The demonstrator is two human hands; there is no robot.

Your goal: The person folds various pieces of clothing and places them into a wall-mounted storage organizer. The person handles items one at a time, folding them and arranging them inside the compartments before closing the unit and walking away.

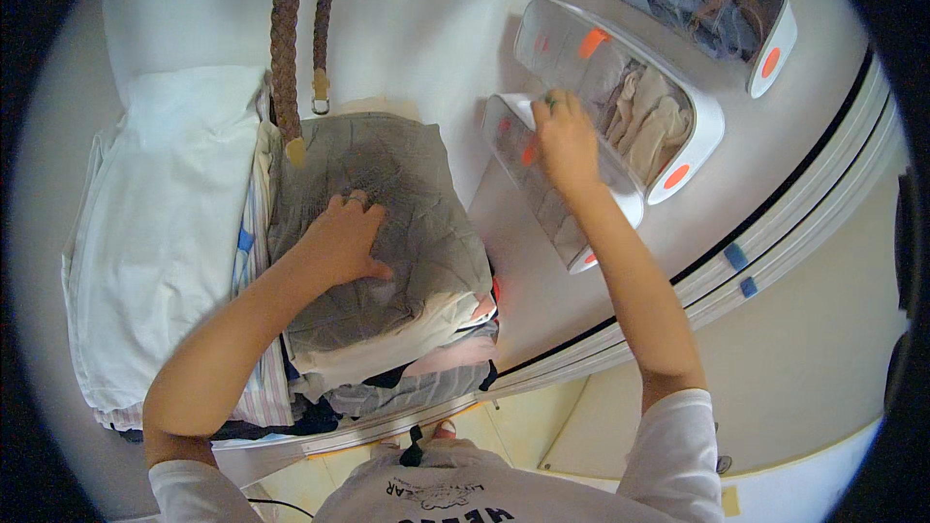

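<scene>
My left hand (347, 243) rests palm down on a grey-olive folded garment (414, 211), fingers spread. That garment tops a stack of folded clothes (414, 363) in cream, pink and striped grey. On the right, my right hand (568, 145) has its fingers curled over the white rim of a see-through plastic storage bin (559, 214). The forearm hides part of this bin, and its contents are hard to make out. Directly behind it is a second clear bin (701, 112) with beige cloth (650, 116) inside.
White folded trousers (160, 232) top another pile at the left. A thick braided strap (285, 36) and a thinner one (327, 7) hang over the stacks. A third bin (777, 33) holds dark clothes. Sliding-door tracks (697, 301) with small blue pads (735, 256) edge the shelf.
</scene>
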